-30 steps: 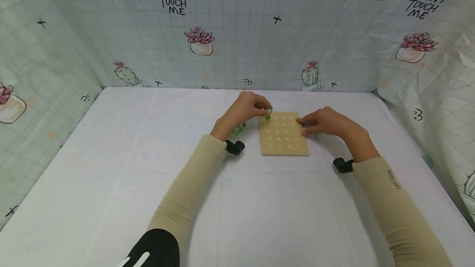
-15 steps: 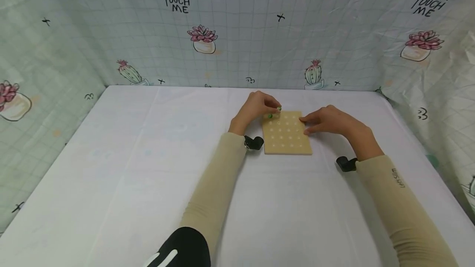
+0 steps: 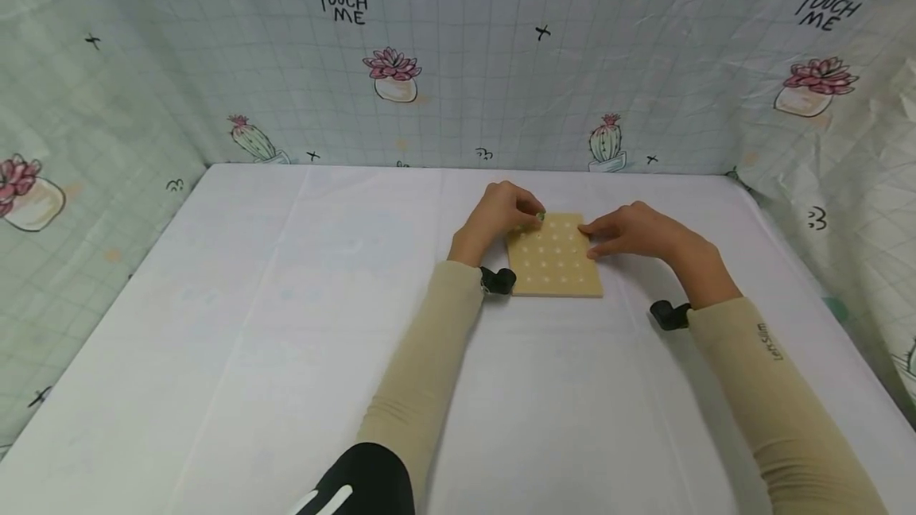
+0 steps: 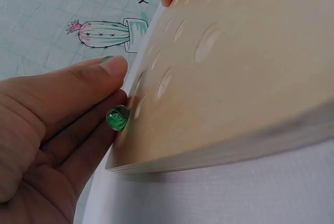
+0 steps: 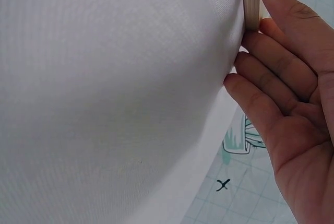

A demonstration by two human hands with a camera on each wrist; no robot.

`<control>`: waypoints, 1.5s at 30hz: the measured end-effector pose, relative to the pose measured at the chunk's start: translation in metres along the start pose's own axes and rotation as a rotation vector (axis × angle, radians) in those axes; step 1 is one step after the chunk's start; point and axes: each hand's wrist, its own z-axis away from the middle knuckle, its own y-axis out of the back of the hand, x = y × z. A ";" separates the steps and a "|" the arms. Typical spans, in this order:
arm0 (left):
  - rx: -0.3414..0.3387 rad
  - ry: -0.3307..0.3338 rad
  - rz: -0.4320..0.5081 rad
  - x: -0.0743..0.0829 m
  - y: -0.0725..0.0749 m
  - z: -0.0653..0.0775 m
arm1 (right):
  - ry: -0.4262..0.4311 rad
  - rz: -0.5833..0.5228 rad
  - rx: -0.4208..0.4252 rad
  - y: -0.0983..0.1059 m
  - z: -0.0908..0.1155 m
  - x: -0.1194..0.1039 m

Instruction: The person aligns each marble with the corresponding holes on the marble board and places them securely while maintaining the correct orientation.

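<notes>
While a green marble (image 3: 541, 216) is resting between thumb and fingertip of my left hand (image 3: 497, 218), pinched with no gap to spare, it is sitting lower and farther right along the far edge of the dimpled board (image 3: 555, 269) than a second ago; whether it is touching wood, I cannot tell. Another marble (image 4: 117, 118) is sitting by the far left corner, so my work seems to be moving along one hollow. Being round, the pinched one is pointing nowhere; the board is lying flat, sides running away from me, foreshortening hiding its longer axis. My right hand (image 3: 642, 232), fingers loosely curved, is touching its right edge on the white table (image 3: 286, 340).
</notes>
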 end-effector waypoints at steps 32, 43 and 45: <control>-0.037 -0.025 -0.097 0.005 0.003 0.001 | 0.001 -0.024 0.006 -0.001 0.000 0.000; -0.082 -0.073 -0.195 0.003 0.033 0.009 | -0.013 -0.023 0.000 -0.002 0.000 0.000; -0.087 -0.070 -0.203 0.003 0.040 0.012 | -0.012 -0.016 0.002 -0.001 -0.001 0.000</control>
